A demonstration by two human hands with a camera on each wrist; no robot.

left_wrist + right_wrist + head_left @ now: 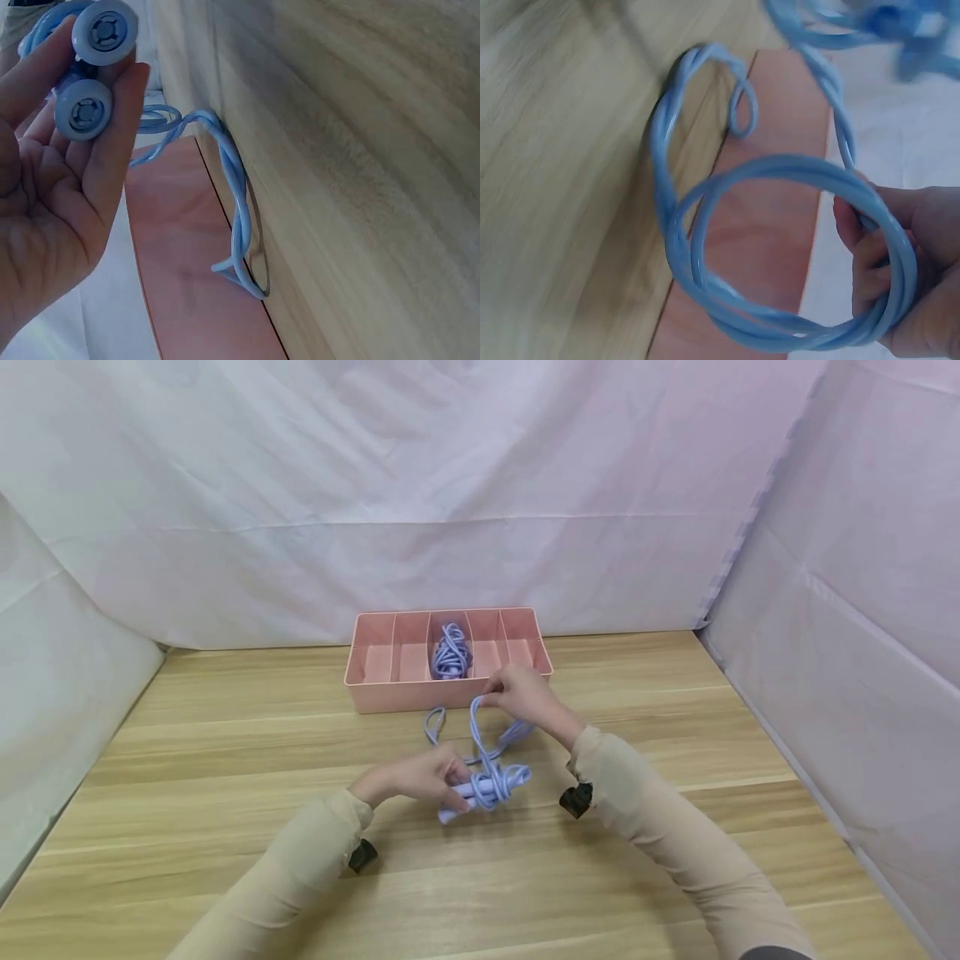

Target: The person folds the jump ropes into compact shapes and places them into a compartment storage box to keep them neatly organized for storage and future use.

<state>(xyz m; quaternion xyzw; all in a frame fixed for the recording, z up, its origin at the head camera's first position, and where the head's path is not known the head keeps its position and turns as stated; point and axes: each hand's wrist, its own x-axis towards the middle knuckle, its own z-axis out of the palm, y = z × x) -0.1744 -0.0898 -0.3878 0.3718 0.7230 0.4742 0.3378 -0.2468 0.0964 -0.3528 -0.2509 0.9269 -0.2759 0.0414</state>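
Note:
A blue jump rope [491, 787] has some of its cord wound around its two handles. My left hand [432, 777] grips those handles side by side, and their round end caps [105, 31] face the left wrist camera. Farther up and to the right, my right hand [522, 693] pinches the doubled cord [832, 94] near the front right of the pink box. A loose coil of cord [780, 169] hangs at the right hand. More twisted cord [236, 195] trails over the table between the left hand and the box.
At the back of the wooden table [247, 760] stands a pink box [397, 695] with several compartments. Its middle compartment holds another bundled blue rope [452, 653]. White cloth [450, 485] hangs behind the table and along both sides.

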